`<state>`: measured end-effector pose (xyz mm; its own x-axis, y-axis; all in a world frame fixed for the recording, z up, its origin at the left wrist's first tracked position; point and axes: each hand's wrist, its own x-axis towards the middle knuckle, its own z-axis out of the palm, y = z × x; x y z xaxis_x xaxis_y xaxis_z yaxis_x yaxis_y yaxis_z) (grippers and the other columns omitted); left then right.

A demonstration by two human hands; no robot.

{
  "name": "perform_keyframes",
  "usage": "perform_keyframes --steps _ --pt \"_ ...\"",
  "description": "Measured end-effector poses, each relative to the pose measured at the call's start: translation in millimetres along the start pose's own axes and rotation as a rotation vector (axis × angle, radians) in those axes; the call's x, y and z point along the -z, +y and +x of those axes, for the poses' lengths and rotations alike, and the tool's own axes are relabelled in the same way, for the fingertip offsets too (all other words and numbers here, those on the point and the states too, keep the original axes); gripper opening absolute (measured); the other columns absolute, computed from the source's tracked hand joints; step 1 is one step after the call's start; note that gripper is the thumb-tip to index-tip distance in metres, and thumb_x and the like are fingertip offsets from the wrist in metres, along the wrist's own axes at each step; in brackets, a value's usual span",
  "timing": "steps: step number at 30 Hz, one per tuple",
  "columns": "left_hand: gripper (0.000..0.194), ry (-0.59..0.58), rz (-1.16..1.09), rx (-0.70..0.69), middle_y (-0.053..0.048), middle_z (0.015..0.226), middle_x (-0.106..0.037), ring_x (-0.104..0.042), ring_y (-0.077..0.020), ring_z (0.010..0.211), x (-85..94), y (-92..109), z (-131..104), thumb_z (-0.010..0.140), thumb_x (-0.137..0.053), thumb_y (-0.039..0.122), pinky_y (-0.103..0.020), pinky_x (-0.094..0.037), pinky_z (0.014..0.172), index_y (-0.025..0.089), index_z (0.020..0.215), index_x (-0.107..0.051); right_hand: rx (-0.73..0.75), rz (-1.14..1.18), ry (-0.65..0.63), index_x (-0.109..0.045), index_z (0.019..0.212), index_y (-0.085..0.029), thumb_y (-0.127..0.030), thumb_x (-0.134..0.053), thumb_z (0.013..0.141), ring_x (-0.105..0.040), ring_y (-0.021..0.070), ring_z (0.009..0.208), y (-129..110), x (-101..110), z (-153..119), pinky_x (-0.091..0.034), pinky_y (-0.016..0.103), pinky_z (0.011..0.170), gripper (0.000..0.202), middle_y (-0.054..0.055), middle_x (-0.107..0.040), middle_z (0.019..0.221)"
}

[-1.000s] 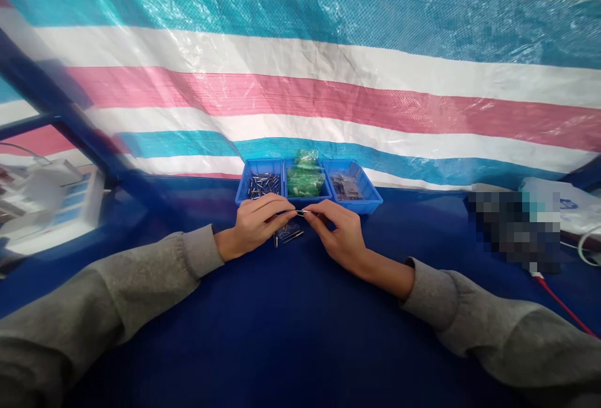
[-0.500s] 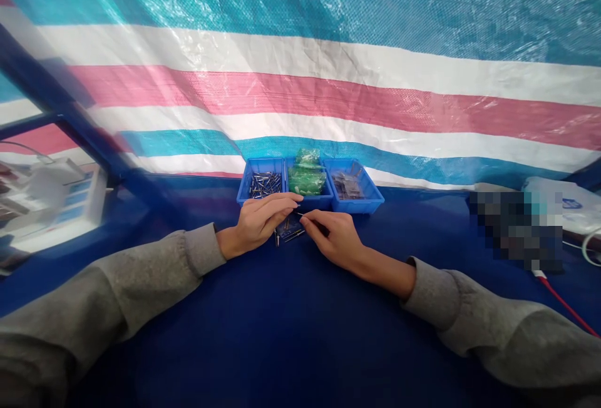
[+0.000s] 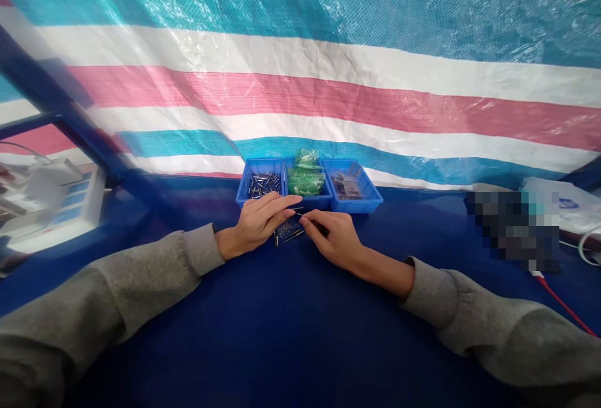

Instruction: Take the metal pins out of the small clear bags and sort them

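Note:
My left hand (image 3: 260, 221) is closed, its fingers stretched over the thumb, with a thin metal piece (image 3: 295, 208) at the fingertips. Facing it, my right hand (image 3: 334, 239) pinches another slim metal piece (image 3: 299, 213) between thumb and forefinger. The two sets of fingertips are almost touching, and the pieces are too small to make out fully. Just below, several thin metal rods (image 3: 293, 235) lie on the blue table (image 3: 291, 314), partly covered by the left hand.
Behind my hands stand three blue bins: one with short metal pins (image 3: 264, 184), one with green plastic bags (image 3: 306, 181), one with clear bags of small parts (image 3: 346, 186). A blurred-out dark object (image 3: 514, 229) with a red cable (image 3: 563, 303) lies at right. A striped sheet (image 3: 300, 92) hangs behind.
Both hands stay nearly in place. The thin metal piece at my left fingertips shows a little more, and the left fingers have shifted slightly.

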<state>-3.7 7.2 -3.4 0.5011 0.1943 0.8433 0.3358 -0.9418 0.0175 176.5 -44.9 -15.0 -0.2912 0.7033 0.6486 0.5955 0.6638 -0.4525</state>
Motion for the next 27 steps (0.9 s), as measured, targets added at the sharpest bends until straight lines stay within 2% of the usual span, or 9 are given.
perform_keyframes --steps 4,10,12,20,27 --pt "0.017 0.011 0.001 -0.005 -0.002 0.075 -0.064 -0.059 -0.0072 0.063 -0.3 1.4 2.0 0.087 -0.052 0.024 -0.016 -0.044 0.055 0.015 0.1 -0.06 0.001 0.008 0.012 -0.061 0.074 -0.015 -0.021 -0.046 0.087 -0.048 0.0079 0.045 -0.1 -0.4 0.3 -0.035 0.02 0.049 0.021 -0.002 -0.056 0.054" --pt "0.015 0.037 -0.013 0.02 -0.001 0.077 -0.067 -0.061 -0.006 0.062 -1.1 1.5 1.4 0.084 -0.057 0.025 -0.015 -0.043 0.053 0.016 0.096 -0.061 -0.025 0.06 0.07 -0.055 0.1 -0.015 -0.021 -0.045 0.087 -0.043 0.0072 0.041 0.1 0.0 -1.1 -0.035 0.018 0.045 0.018 -0.006 -0.051 0.051" --pt "0.015 0.04 -0.014 0.013 -0.001 0.077 -0.068 -0.062 -0.0062 0.063 -1.6 0.9 0.9 0.084 -0.057 0.026 -0.014 -0.043 0.053 0.016 0.095 -0.061 -0.021 0.071 0.083 -0.054 0.103 -0.014 -0.022 -0.045 0.088 -0.043 0.0069 0.041 -0.1 0.3 -1.7 -0.034 0.018 0.044 0.019 -0.007 -0.049 0.051" --pt "0.016 0.03 -0.018 -0.015 -0.002 0.076 -0.07 -0.063 -0.0063 0.061 -2.2 0.1 1.1 0.085 -0.056 0.028 -0.014 -0.045 0.053 0.015 0.093 -0.061 0.061 0.054 0.091 -0.057 0.083 -0.017 -0.021 -0.046 0.088 -0.044 0.0056 0.041 -1.7 1.0 0.5 -0.034 0.017 0.045 0.013 -0.005 -0.052 0.052" --pt "0.018 0.04 -0.047 -0.015 -0.002 0.078 -0.07 -0.064 -0.0065 0.062 -1.8 1.5 3.0 0.082 -0.059 0.029 -0.013 -0.047 0.053 0.015 0.092 -0.061 0.056 0.084 0.11 -0.055 0.08 -0.016 -0.018 -0.044 0.088 -0.042 0.0049 0.041 -2.2 4.7 0.0 -0.033 0.017 0.044 0.014 -0.006 -0.05 0.052"
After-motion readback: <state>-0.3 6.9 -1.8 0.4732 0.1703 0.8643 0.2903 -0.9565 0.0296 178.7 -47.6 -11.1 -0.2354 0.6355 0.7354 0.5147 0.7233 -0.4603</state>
